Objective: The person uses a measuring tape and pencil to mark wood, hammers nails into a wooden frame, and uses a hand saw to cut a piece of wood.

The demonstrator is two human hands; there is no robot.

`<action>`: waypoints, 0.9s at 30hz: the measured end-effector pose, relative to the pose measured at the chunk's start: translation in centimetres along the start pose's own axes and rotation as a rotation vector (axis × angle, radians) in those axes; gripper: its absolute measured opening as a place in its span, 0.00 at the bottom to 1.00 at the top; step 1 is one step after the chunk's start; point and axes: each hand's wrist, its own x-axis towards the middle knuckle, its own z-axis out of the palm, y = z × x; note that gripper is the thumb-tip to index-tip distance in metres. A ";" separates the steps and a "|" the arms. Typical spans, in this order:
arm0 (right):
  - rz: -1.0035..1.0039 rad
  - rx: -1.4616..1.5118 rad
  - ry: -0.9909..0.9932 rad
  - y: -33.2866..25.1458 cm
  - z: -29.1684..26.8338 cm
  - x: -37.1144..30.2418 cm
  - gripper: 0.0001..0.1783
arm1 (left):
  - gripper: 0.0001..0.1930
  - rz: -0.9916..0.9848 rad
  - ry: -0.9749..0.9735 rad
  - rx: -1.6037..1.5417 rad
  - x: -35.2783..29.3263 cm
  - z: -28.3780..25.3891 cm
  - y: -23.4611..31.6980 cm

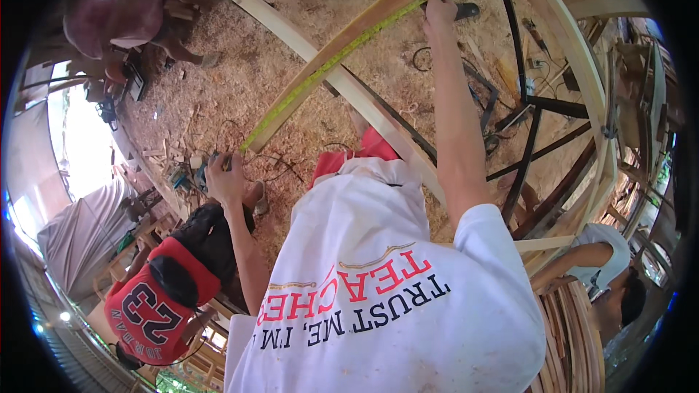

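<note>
A yellow measuring tape [342,51] is stretched along a long pale wooden plank [378,11] that slants from lower left to upper right. My left hand [222,175] grips the tape's case at the plank's lower end. My right hand [439,7], arm stretched out, pins the tape's far end against the plank's upper part with its fingers. My white T-shirt [378,298] fills the lower middle of the view.
A second pale plank [306,47] crosses under the first, above a black metal frame [524,102]. The floor [218,80] is covered in sawdust and offcuts. Other people work nearby: one in a red jersey [156,306], one in white [604,255], one in pink [116,18]. Curved timber is stacked at right.
</note>
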 end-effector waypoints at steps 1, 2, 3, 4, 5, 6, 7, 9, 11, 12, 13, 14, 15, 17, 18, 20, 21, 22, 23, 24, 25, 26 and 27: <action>0.013 -0.064 0.003 -0.2 -0.1 0.5 0.18 | 0.15 -0.015 -0.055 -0.012 0.0 -0.2 0.0; 0.002 -0.060 -0.002 -0.5 -0.3 0.9 0.18 | 0.15 -0.030 -0.110 -0.025 0.0 -0.4 0.0; 0.017 -0.110 0.012 -0.8 -0.5 0.8 0.17 | 0.15 -0.033 -0.099 -0.031 -0.1 -0.2 0.1; 0.035 -0.163 0.018 -1.5 -0.3 -0.1 0.17 | 0.16 -0.020 -0.081 -0.025 -0.6 -0.1 0.0; 0.028 -0.161 0.003 -2.2 -0.2 -1.1 0.17 | 0.16 -0.006 -0.064 -0.019 -1.1 0.0 -0.1; -0.023 -0.259 0.064 -4.0 -0.3 -2.8 0.18 | 0.16 -0.009 -0.054 -0.025 -1.6 0.0 -0.3; -0.086 -0.363 0.144 -5.9 -0.9 -3.0 0.18 | 0.16 0.018 -0.038 -0.003 -2.2 0.4 -0.2; -0.225 -0.529 0.194 -2.6 -3.0 0.4 0.25 | 0.15 0.072 -0.031 -0.021 -3.5 1.9 0.4; -0.403 -0.494 0.272 0.1 -3.5 3.6 0.24 | 0.15 -0.018 0.025 -0.013 -5.0 3.3 0.4; -0.419 -0.492 0.277 -0.4 -2.7 3.5 0.24 | 0.15 -0.015 0.030 -0.029 -5.5 3.2 0.7; -0.330 -0.425 0.234 -0.8 -2.3 2.3 0.24 | 0.15 -0.059 -0.046 -0.049 -6.0 2.9 1.1; -0.241 -0.359 0.190 -1.4 -2.2 1.5 0.23 | 0.15 -0.102 -0.124 -0.068 -6.1 2.7 1.6; -0.244 -0.359 0.193 -1.8 -2.3 1.2 0.23 | 0.15 -0.099 -0.124 -0.072 -6.4 3.0 1.6; -0.171 -0.391 0.157 -2.8 -2.1 1.0 0.22 | 0.14 -0.124 -0.061 -0.033 -6.7 3.9 1.6; -0.170 -0.397 0.163 -2.5 -2.6 1.6 0.22 | 0.14 -0.121 -0.068 -0.035 -6.6 3.9 2.1; -0.129 -0.324 0.190 -2.0 -3.4 2.8 0.21 | 0.14 -0.093 -0.100 -0.066 -6.5 3.8 3.0; -0.120 -0.324 0.181 -2.4 -2.7 2.1 0.21 | 0.14 -0.102 -0.099 -0.056 -6.4 3.5 3.1; -0.012 -0.257 0.146 -3.9 -1.7 0.8 0.20 | 0.15 -0.128 -0.130 -0.073 -6.3 3.1 3.3; 0.091 -0.179 0.115 -5.0 -1.1 0.0 0.19 | 0.16 -0.144 -0.152 -0.093 -6.1 2.6 3.4; 0.091 -0.181 0.114 -4.8 -1.2 0.3 0.19 | 0.16 -0.146 -0.154 -0.093 -6.1 2.9 3.1; 0.080 -0.226 0.116 -4.6 -1.3 0.9 0.20 | 0.16 -0.108 -0.120 -0.090 -6.1 3.4 2.8; 0.068 -0.271 0.118 -4.4 -1.4 1.4 0.20 | 0.16 -0.070 -0.085 -0.086 -6.1 3.8 2.4; 0.071 -0.275 0.125 -3.7 -2.0 2.3 0.20 | 0.16 -0.066 -0.093 -0.087 -5.9 3.7 3.0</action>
